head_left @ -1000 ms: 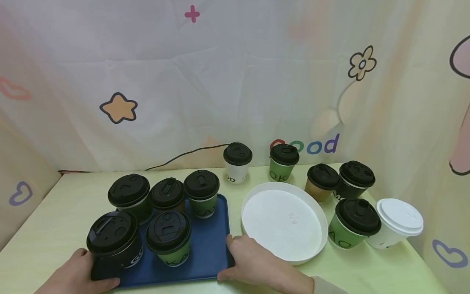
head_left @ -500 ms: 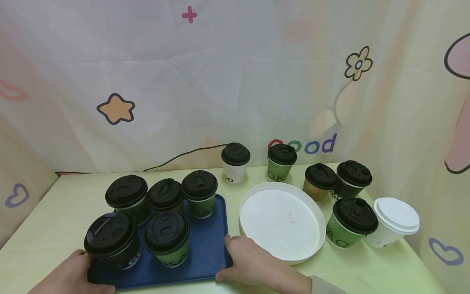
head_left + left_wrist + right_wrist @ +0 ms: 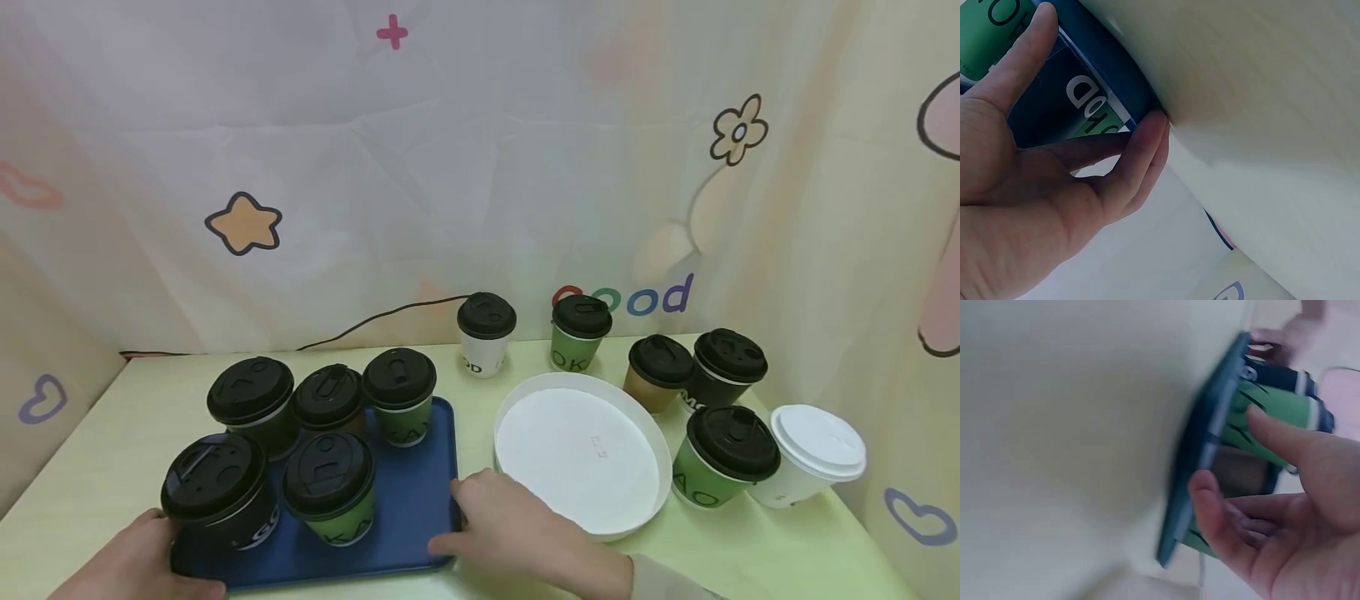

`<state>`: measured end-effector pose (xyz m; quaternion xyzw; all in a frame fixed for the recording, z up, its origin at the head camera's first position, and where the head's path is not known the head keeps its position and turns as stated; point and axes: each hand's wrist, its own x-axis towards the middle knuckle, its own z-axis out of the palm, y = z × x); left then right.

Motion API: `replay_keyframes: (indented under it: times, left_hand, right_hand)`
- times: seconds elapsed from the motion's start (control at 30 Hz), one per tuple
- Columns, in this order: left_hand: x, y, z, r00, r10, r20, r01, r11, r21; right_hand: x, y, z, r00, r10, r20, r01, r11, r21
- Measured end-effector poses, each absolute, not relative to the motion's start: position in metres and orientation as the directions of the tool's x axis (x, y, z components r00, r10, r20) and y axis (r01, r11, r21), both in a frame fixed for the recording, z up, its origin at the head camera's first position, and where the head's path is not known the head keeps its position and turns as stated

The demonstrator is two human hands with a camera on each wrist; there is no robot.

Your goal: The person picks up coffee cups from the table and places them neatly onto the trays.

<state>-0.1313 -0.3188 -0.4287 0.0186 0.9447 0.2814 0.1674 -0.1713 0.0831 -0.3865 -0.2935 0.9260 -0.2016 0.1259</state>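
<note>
A dark blue tray [image 3: 408,517] lies at the front left of the table, bearing several lidded paper coffee cups, among them a black cup [image 3: 221,492] and a green cup [image 3: 330,492]. My left hand [image 3: 131,558] grips the tray's front left corner, thumb along the front edge. In the left wrist view its fingers [image 3: 1147,137] curl at the tray's edge. At the front right corner my right hand [image 3: 502,525] holds the tray between thumb and fingers. The right wrist view is blurred, with a fingertip [image 3: 1204,481] right at the tray's rim.
Right of the tray sits a round white shallow tray [image 3: 656,467]. Beyond and beside it stand more lidded cups: a white cup [image 3: 483,354], a green cup [image 3: 573,346], a brown cup [image 3: 648,387] and a white-lidded cup [image 3: 795,475]. A patterned curtain [image 3: 337,167] hangs behind the table.
The blue tray, with its cups and both my hands, has slid a little to the left. The round white tray and the cups around it stay put.
</note>
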Motion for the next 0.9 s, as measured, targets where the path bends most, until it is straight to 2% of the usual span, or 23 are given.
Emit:
replay_keyframes:
  times: [0.1, 0.23, 0.37, 0.47, 0.6, 0.77, 0.9]
  left_hand:
    - [-0.131, -0.317, -0.427, -0.943, 0.126, -0.307, -0.071, 0.828, 0.556]
    - [-0.131, -0.315, -0.427, -0.942, 0.121, -0.314, -0.085, 0.818, 0.569]
    - [-0.131, -0.316, -0.426, -0.943, 0.127, -0.306, -0.073, 0.820, 0.567]
    - [-0.131, -0.317, -0.426, -0.946, 0.141, -0.292, -0.055, 0.817, 0.574]
    - [-0.130, -0.317, -0.425, -0.947, 0.141, -0.288, -0.048, 0.827, 0.560]
    - [-0.130, -0.317, -0.425, -0.951, 0.131, -0.281, -0.037, 0.852, 0.521]
    - [-0.130, -0.317, -0.426, -0.950, 0.145, -0.275, -0.029, 0.840, 0.542]
  right_hand:
    - [-0.184, 0.092, -0.365, -0.818, -0.574, 0.036, -0.503, 0.684, -0.528]
    - [-0.209, 0.107, -0.338, -0.859, -0.450, 0.246, -0.499, 0.626, -0.599]
    - [-0.236, 0.120, -0.326, -0.893, -0.305, 0.330, -0.450, 0.597, -0.665]
    - [-0.257, 0.125, -0.326, -0.915, -0.250, 0.318, -0.404, 0.595, -0.695]
    - [-0.279, 0.127, -0.333, -0.946, -0.219, 0.238, -0.324, 0.632, -0.704]
    - [-0.298, 0.124, -0.342, -0.972, -0.195, 0.132, -0.232, 0.701, -0.675]
    - [-0.310, 0.123, -0.348, -0.981, -0.180, 0.075, -0.185, 0.740, -0.647]
